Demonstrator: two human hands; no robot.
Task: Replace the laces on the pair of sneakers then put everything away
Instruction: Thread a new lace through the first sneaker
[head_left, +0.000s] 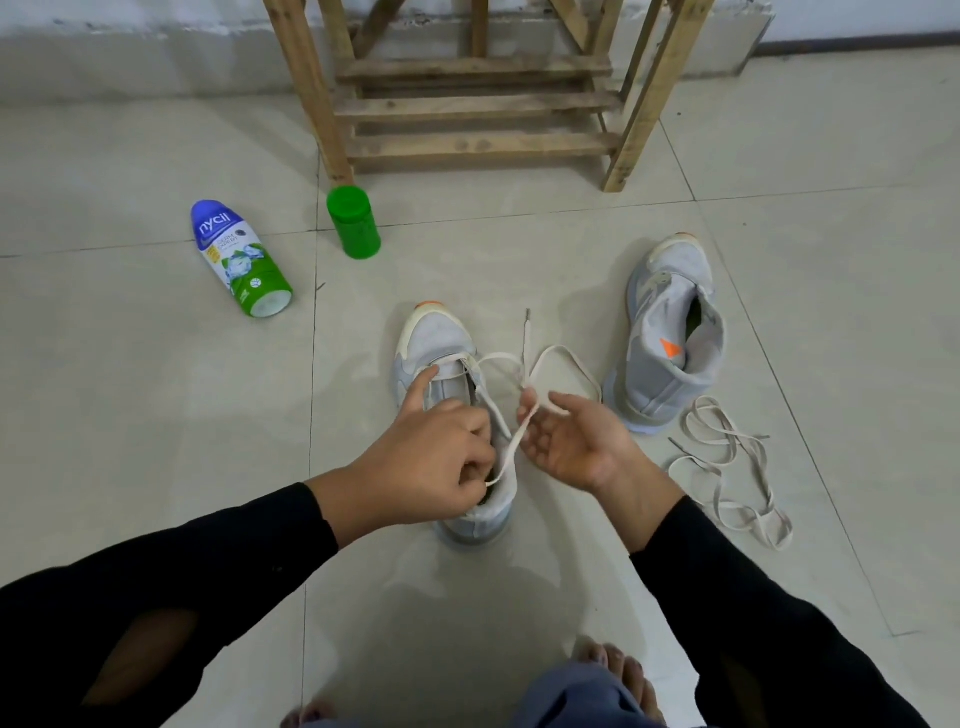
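A grey sneaker (441, 343) stands on the floor in front of me, toe pointing away. A cream lace (563, 356) runs through its front eyelets and loops out to the right. My left hand (431, 462) pinches one strand of this lace over the shoe's opening, index finger stretched out onto the shoe's upper. My right hand (569, 444), palm up, pinches the other strand just right of the shoe. The second grey sneaker (670, 332), with an orange triangle, stands unlaced at the right. A loose cream lace (727, 467) lies tangled on the floor beside it.
A blue, white and green powder bottle (240, 258) lies on its side at the left. A green plastic jar (354, 222) stands near a wooden rack (467, 104) at the back wall. My bare feet (618, 670) are at the bottom edge on the tiled floor.
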